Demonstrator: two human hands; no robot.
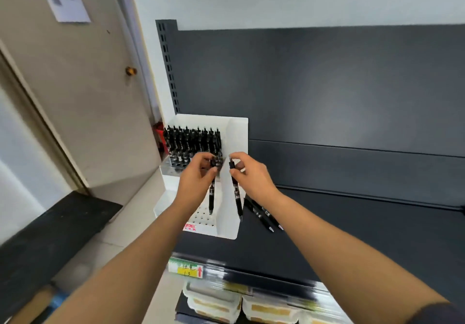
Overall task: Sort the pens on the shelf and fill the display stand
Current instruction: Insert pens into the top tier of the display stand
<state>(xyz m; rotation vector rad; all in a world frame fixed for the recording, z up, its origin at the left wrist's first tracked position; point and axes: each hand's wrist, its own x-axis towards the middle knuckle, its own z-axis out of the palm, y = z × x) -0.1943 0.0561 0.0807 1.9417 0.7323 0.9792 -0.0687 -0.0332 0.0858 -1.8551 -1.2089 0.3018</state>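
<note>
A white stepped display stand sits at the left end of the dark shelf. Several black pens stand upright in its back rows; the front rows of holes are bare. My left hand pinches a black pen by its top, tip down over the stand's front holes. My right hand pinches another black pen by its top, hanging just outside the stand's right wall. Two or three loose black pens lie on the shelf right of the stand.
A slotted upright and dark back panel rise behind the stand. A price label is on the shelf's front edge, with stacked white boxes on the shelf below. A beige door is to the left.
</note>
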